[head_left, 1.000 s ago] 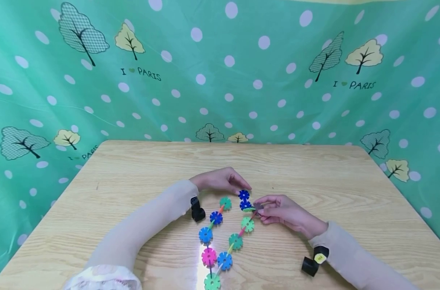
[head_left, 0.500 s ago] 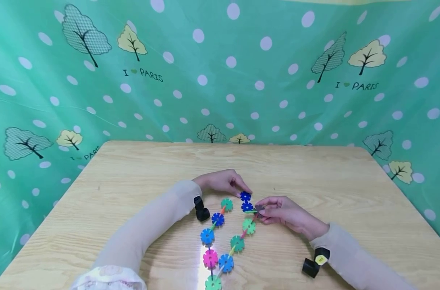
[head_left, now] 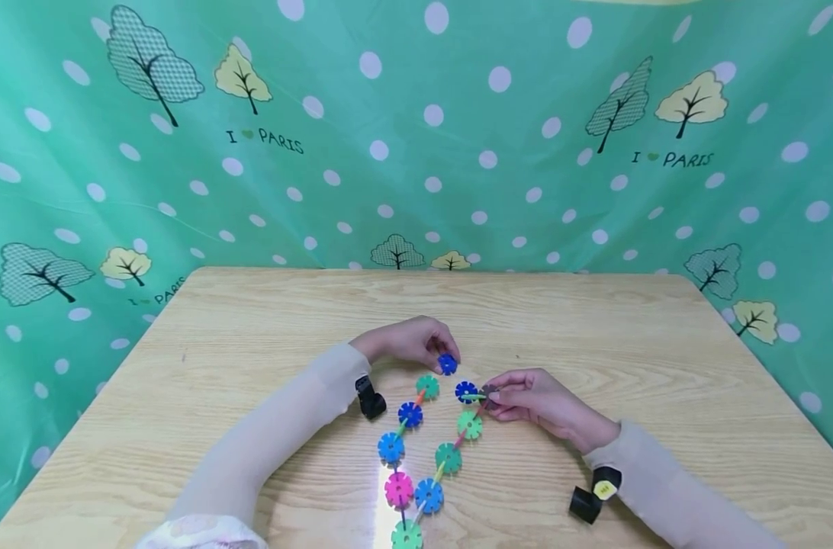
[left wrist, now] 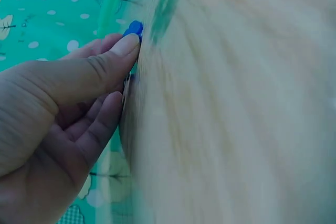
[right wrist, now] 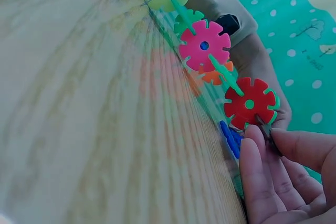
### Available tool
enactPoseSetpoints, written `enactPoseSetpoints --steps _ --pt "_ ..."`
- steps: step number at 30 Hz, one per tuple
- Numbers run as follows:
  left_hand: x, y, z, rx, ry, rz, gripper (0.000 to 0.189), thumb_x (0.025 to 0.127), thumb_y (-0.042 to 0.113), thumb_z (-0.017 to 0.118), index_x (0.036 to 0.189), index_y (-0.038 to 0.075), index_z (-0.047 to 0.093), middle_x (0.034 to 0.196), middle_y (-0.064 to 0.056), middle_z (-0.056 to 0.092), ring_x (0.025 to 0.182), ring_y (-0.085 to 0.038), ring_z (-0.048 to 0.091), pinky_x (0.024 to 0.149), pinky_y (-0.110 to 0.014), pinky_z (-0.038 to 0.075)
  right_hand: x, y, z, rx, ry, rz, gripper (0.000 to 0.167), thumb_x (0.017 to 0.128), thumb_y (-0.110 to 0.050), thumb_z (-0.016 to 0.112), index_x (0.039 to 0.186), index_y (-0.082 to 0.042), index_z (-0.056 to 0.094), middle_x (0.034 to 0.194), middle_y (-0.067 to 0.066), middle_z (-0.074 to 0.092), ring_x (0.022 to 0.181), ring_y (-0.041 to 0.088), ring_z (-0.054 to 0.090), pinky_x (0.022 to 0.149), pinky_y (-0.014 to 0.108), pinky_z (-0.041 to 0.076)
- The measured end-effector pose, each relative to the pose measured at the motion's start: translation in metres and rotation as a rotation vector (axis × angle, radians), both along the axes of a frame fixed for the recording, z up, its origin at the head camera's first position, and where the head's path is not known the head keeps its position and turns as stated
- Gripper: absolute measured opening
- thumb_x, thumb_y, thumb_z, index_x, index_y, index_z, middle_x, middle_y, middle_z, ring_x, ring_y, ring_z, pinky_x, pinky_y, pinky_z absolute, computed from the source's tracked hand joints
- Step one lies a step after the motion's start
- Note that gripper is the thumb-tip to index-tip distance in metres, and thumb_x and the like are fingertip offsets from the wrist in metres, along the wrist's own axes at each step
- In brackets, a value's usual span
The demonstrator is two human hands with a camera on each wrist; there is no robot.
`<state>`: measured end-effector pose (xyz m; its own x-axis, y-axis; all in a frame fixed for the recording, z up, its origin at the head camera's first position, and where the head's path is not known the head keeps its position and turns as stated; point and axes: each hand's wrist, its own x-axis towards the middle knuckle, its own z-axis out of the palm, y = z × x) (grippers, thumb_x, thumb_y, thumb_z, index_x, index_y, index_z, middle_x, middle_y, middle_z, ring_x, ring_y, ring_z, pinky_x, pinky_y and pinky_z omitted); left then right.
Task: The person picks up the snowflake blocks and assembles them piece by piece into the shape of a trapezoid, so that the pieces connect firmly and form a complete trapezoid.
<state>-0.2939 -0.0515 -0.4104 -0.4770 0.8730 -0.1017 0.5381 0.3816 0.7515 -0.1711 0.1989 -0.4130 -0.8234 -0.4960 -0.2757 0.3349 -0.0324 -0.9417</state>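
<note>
A dark blue notched plastic disc (head_left: 447, 364) is pinched between the thumb and fingers of my left hand (head_left: 416, 340); its blue edge (left wrist: 134, 28) shows past the thumb in the left wrist view. My right hand (head_left: 541, 402) pinches a dark brownish disc (head_left: 488, 396) at the far end of a linked disc chain (head_left: 448, 458). Beside those fingertips a second dark blue disc (head_left: 467, 393) meets a light green disc (head_left: 470, 397) seen edge-on. In the right wrist view, a red disc (right wrist: 247, 106) stands upright by the dark disc.
The chain bends in a V toward the near table edge; its left branch ends in a green disc (head_left: 427, 386) close to my left hand. Black wrist cameras (head_left: 371, 398) hang from both sleeves. A green dotted curtain (head_left: 416, 152) hangs behind the wooden table (head_left: 286, 305).
My left hand has drawn back to the left with one dark blue disc, which now stands apart from the other blue disc. The right hand keeps its pinch in nearly the same place.
</note>
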Motion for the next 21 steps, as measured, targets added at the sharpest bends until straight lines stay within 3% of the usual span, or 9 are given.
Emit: enactPoseSetpoints --steps 4,8,15,18,21 --pt "0.003 -0.011 0.001 -0.007 0.063 0.053 0.028 0.077 0.005 0.076 0.103 0.013 0.070 0.096 0.006 0.065 0.085 -0.008 0.058 0.077 -0.021 0.051 -0.001 -0.001 -0.001 0.008 -0.002 -0.015 0.024 0.089 0.000 0.059 0.112 0.009 0.060 0.090 0.006 0.072 0.077 0.013 0.069 0.073 0.026 0.057" --pt "0.009 -0.022 0.002 0.022 0.061 0.151 0.027 0.076 0.006 0.077 0.102 0.010 0.070 0.091 0.004 0.068 0.081 -0.008 0.060 0.074 -0.021 0.052 -0.002 -0.001 -0.003 0.018 0.011 -0.023 0.023 0.089 0.000 0.060 0.111 0.007 0.061 0.090 0.006 0.072 0.080 0.014 0.069 0.074 0.027 0.057" --pt "0.027 -0.033 0.004 0.085 -0.126 0.400 0.032 0.076 0.002 0.075 0.107 0.008 0.071 0.090 -0.001 0.071 0.076 -0.011 0.060 0.070 -0.023 0.052 -0.001 0.000 -0.003 0.010 0.023 -0.018 0.026 0.088 0.000 0.061 0.112 0.011 0.059 0.091 0.007 0.072 0.081 0.015 0.069 0.074 0.027 0.057" --pt "0.036 -0.033 0.006 0.113 -0.205 0.457 0.033 0.078 0.004 0.074 0.109 0.009 0.070 0.092 -0.002 0.071 0.074 -0.011 0.060 0.069 -0.023 0.050 -0.001 0.000 -0.002 0.007 0.027 -0.015 0.027 0.089 0.001 0.059 0.113 0.013 0.057 0.092 0.007 0.072 0.081 0.014 0.069 0.074 0.026 0.057" --pt "0.046 -0.032 0.010 0.136 -0.278 0.475 0.031 0.081 0.003 0.071 0.112 0.007 0.069 0.098 -0.006 0.072 0.073 -0.011 0.063 0.069 -0.024 0.053 0.000 0.000 -0.002 0.009 0.025 -0.011 0.027 0.089 0.002 0.059 0.113 0.013 0.057 0.092 0.007 0.071 0.081 0.014 0.069 0.075 0.026 0.056"
